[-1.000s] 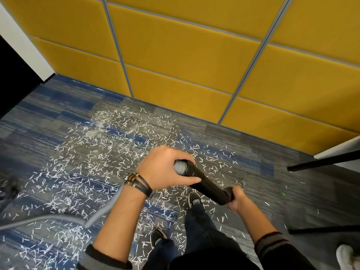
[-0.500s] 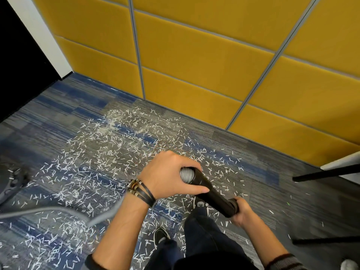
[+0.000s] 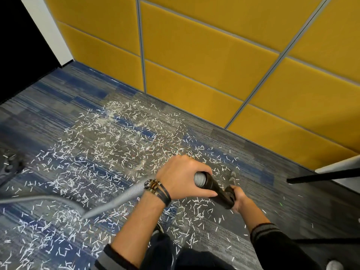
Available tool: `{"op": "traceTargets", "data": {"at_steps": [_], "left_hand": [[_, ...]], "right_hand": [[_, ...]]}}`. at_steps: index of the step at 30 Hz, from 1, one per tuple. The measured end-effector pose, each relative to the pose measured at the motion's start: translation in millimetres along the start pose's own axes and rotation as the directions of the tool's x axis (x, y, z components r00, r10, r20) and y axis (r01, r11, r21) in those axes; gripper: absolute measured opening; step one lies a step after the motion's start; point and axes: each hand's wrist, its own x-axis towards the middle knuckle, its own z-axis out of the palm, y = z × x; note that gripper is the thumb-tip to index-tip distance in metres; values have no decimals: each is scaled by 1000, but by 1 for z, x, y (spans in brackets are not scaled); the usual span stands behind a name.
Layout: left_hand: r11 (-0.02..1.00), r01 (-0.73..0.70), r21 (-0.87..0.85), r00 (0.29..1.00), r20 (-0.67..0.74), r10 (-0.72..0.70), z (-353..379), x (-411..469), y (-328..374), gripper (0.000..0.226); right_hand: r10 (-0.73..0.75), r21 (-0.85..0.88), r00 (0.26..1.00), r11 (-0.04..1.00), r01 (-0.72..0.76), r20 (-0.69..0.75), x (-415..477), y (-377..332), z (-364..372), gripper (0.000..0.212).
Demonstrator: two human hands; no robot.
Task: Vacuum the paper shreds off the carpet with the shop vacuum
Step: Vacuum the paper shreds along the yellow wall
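White paper shreds (image 3: 109,145) lie scattered thickly over the blue and grey carpet (image 3: 58,106). My left hand (image 3: 181,179) grips the grey ribbed hose (image 3: 116,201) where it joins the black vacuum wand (image 3: 216,189). My right hand (image 3: 238,197) holds the lower part of that wand, fingers curled round it. The hose trails left and down across the carpet, blurred. The wand's nozzle end is hidden behind my right hand.
A yellow panelled wall (image 3: 194,65) runs along the far side. Black chair legs (image 3: 321,177) reach in from the right. A dark wheeled base (image 3: 9,168) sits at the left edge. My legs and a shoe (image 3: 158,228) are below the hands.
The view has tilted and shifted, so the wall and shreds sit further right and lower. Both hands keep hold of the wand; the hose has swung and blurs at the left.
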Motion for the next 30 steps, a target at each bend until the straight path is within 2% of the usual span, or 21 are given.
{"op": "traceTargets", "data": {"at_steps": [5,14,17,21,26,30], "left_hand": [[999,27,-26,1000,15,-26,-2,-5,6,51],[996,84,34,988,-132,-78,-27,-49,29,45],[996,89,21,980,-178,-84,-28,-67,41,51],[996,89,6,981,-172,-87,-16,-83,56,60],[998,60,-11,974,-218,-61,4,-93,86,42],[1000,30,3,976,-216,-29,23,-95,103,47]], "right_hand": [[44,110,999,993,-44,4,-51,25,-7,25],[16,91,989,995,-30,144,-75,36,12,25],[52,115,973,990,-79,224,-92,48,13,28],[81,177,964,976,-129,255,-112,69,-12,33],[57,218,971,970,-109,231,-122,76,-57,22],[42,231,979,969,-88,197,-109,78,-79,24]]}}
